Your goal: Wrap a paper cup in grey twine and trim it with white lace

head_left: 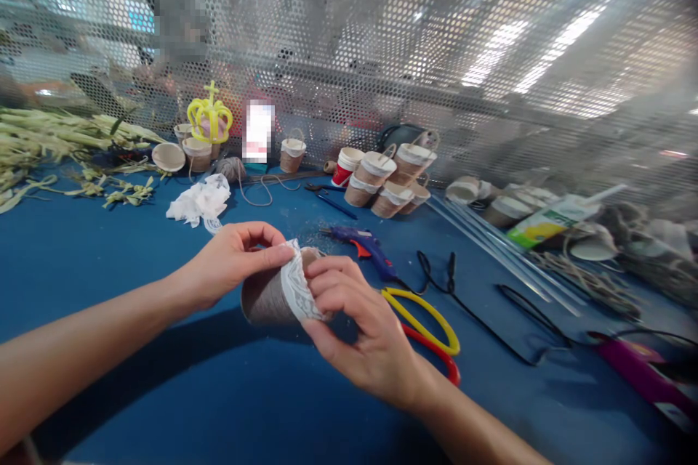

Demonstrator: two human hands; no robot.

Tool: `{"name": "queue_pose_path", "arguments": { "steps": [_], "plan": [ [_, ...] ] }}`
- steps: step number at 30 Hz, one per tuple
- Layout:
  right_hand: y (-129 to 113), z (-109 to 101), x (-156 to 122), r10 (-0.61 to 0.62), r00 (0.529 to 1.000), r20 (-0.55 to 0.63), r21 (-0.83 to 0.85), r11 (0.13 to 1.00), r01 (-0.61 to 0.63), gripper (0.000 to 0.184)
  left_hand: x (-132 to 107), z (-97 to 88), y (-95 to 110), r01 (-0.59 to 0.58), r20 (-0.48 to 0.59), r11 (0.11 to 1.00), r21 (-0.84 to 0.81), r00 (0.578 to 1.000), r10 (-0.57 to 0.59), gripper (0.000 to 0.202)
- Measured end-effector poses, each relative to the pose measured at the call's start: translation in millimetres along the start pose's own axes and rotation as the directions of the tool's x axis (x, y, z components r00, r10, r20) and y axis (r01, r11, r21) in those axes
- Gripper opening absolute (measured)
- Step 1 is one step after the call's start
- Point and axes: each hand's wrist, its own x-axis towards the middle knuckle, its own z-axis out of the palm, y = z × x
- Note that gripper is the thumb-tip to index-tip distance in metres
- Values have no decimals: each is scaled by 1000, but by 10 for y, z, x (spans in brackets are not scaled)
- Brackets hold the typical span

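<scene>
A twine-wrapped cup (266,298) lies on its side between my hands, just above the blue table (218,392). A band of white lace (297,283) runs round its rim. My left hand (232,261) pinches the lace against the cup from above, fingers curled. My right hand (357,327) grips the cup's open end, thumb beneath and fingers pressed on the lace. A blue glue gun (363,243) lies just behind my right hand, and yellow and red scissors (428,330) rest beside that wrist.
Several finished twine cups (392,178) stand at the back, with a yellow crown (210,120), a lace scrap (201,202), palm leaves (59,142), glue sticks (491,251), black cords (480,312) and a purple tool (643,374). A mesh screen (436,29) backs the table; a person sits behind it.
</scene>
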Motion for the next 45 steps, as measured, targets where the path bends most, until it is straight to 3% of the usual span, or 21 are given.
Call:
{"name": "queue_pose_path", "arguments": {
  "steps": [22, 28, 31, 34, 39, 42, 45],
  "plan": [
    [-82, -16, 46, -71, 997, 36, -6, 997, 72, 18, 23, -27, -56, 33, 132, 990, -136, 991, -15, 17],
    [-114, -19, 48, -78, 996, 50, -5, 997, 78, 18, 18, -13, -39, 87, 174, 985, -146, 983, -61, 19],
    [-127, -20, 55, -90, 994, 55, -12, 996, 91, 18, 18, -31, -38, 157, 240, 983, -91, 962, -131, 25],
    [-130, -17, 54, -100, 993, 56, -7, 995, 100, 18, 22, -61, -49, 253, 366, 966, -47, 904, -219, 35],
    [-131, -10, 49, -123, 991, 57, 11, 992, 122, 18, 29, -91, -100, 306, 519, 946, -111, 829, -207, 40],
    [-136, -12, 50, -127, 990, 66, 22, 992, 126, 19, 25, -90, -125, 303, 535, 944, -128, 823, -191, 38],
    [-128, -24, 48, -111, 991, 69, 6, 994, 111, 19, 22, -84, -110, 226, 497, 971, -78, 853, -158, 41]
  ]
}}
